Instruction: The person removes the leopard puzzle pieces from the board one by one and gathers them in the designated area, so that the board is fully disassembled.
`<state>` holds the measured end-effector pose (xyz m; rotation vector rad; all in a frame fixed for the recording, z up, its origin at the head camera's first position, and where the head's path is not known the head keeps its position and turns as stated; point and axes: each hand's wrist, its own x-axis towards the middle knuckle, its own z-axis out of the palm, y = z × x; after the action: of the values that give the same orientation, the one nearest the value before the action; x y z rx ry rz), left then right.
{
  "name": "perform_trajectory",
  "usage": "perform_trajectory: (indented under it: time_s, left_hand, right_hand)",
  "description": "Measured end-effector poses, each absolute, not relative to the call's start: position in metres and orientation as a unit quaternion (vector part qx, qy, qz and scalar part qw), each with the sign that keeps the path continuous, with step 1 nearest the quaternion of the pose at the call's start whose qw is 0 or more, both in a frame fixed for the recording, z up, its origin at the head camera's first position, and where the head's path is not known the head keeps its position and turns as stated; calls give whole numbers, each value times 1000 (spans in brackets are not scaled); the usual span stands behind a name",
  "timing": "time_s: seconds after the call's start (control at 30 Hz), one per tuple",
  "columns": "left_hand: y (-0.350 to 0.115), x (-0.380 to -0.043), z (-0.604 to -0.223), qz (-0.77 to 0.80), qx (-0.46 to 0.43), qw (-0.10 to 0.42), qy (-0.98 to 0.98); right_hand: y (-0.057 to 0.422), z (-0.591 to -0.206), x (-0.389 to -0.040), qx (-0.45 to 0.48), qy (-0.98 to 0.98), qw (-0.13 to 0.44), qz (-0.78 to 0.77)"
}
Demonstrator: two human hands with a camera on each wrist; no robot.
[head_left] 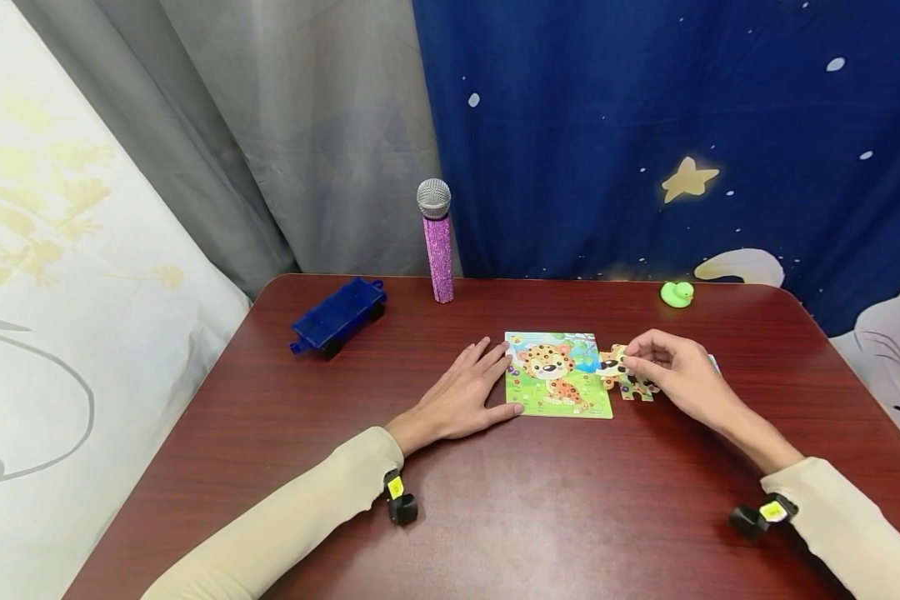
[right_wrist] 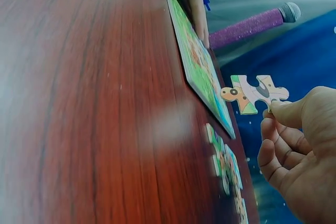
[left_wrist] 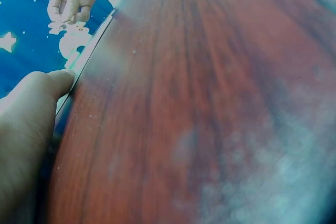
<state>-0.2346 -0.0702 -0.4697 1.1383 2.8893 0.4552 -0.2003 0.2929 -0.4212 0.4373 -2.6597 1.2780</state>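
Observation:
A puzzle board (head_left: 562, 396) with a cartoon leopard picture lies flat on the table. My left hand (head_left: 461, 396) rests at its left edge, fingers spread and fairly straight, with the fingertips and thumb touching the rim. Between thumb and fingertips, my right hand (head_left: 682, 375) pinches a jigsaw piece (right_wrist: 247, 98) by one edge. In the right wrist view that piece is held up off the table, near the board's right end. Several loose jigsaw pieces (right_wrist: 223, 156) lie to the right of the board, partly hidden beneath the right hand in the head view.
On the brown table (head_left: 540, 492), a blue toy wagon (head_left: 339, 315) stands at the back left. A pink glittery microphone (head_left: 438, 250) stands upright near the back edge. At the back right sits a green toy duck (head_left: 677, 294). Curtains (head_left: 540, 142) hang behind the table.

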Motion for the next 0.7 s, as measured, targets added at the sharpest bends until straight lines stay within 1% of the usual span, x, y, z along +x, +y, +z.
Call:
perform_trajectory:
  time_s: [0.17,0.7]
  left_hand:
    - [-70,-234,-469,145,361,2,921]
    - [-71,-235,-470,144,364,-1,920]
  right_hand:
    - [305,-421,-198,139,-896,96,411]
    - [342,-426,-188,116,-909,110,386]
